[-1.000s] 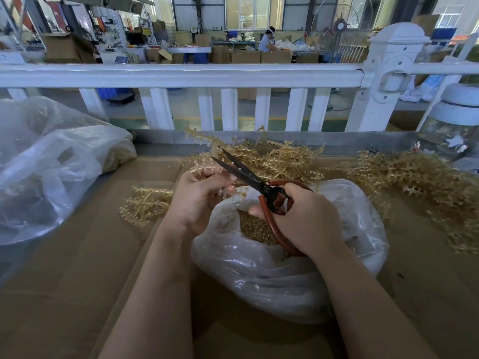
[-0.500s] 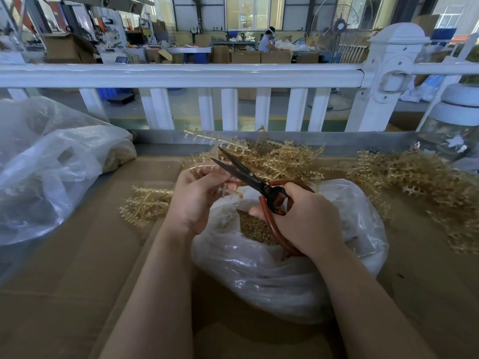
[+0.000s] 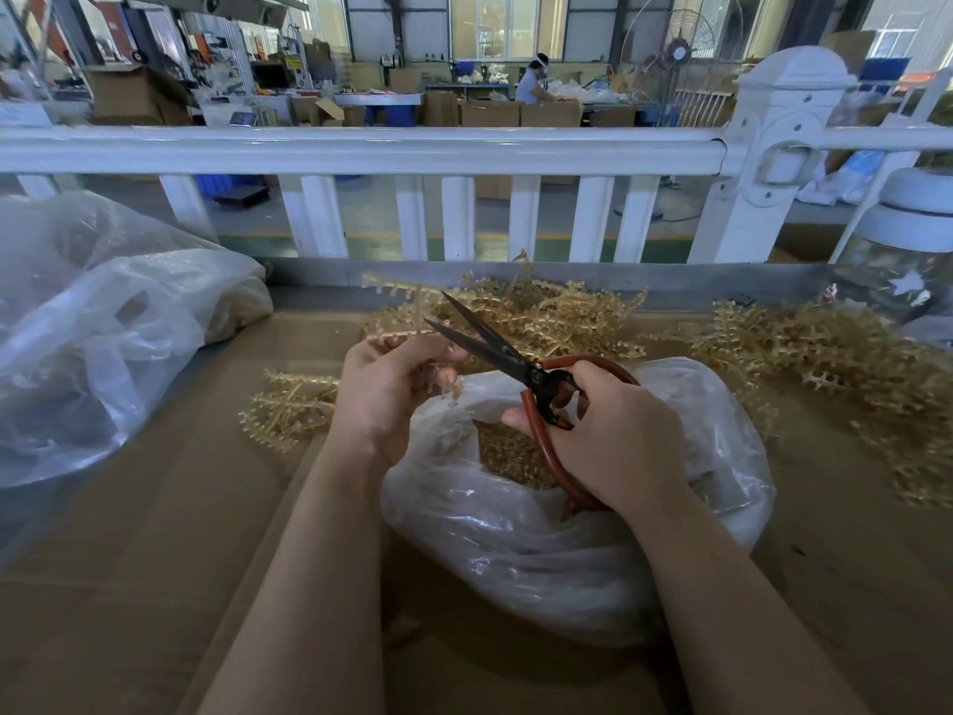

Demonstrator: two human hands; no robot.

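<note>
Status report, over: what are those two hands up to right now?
Left hand pinches a gold plastic sprig. Right hand grips scissors, blades open beside it. Clear plastic bag of cut pieces below; nothing blocking the blades.

Cardboard-covered table (image 3: 154, 559): open clear bag (image 3: 515, 549) at centre, larger bag (image 3: 93, 353) left, golden plastic sprigs (image 3: 825, 353) heaped along the back, jar (image 3: 902, 270) far right.

The scissors (image 3: 508, 353) show black blades and red-brown loop handles. The plastic sprigs (image 3: 567, 314), 12 to 3 o'clock, are uniformly pale gold. The centre bag (image 3: 515, 554) is cloudy-clear film; the second bag (image 3: 103, 322), 9 o'clock, likewise. The cardboard (image 3: 154, 518) is plain brown; the railing (image 3: 361, 149), glossy white.
</note>
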